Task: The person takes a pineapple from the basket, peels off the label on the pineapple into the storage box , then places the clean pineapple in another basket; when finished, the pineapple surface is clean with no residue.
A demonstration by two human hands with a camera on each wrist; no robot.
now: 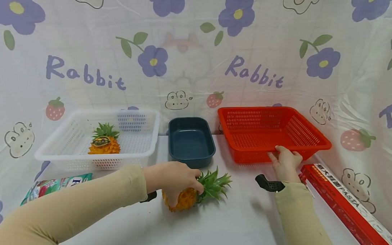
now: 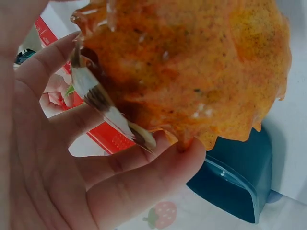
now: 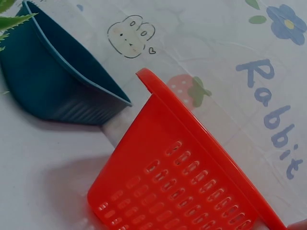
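My left hand [image 1: 173,177] reaches over a small pineapple [image 1: 185,200] lying on its side and grips its orange body. Its green leaf crown [image 1: 214,185] points right. In the left wrist view, the fingers [image 2: 158,179] curl along the bumpy skin of the fruit, beside a loose label [image 2: 108,108]. At the front of the red basket [image 1: 245,149], my right hand [image 1: 285,162] holds the rim, fingertips over the edge. Only a sliver of that hand shows in the right wrist view, at the lower right corner.
A white basket [image 1: 138,155] at back left holds another pineapple [image 1: 104,144]. Between the baskets stands a dark blue bin [image 1: 192,160]. A green bag [image 1: 55,185] lies at left, a long red pasta box [image 1: 346,203] at right. A printed curtain [image 1: 194,79] hangs behind.
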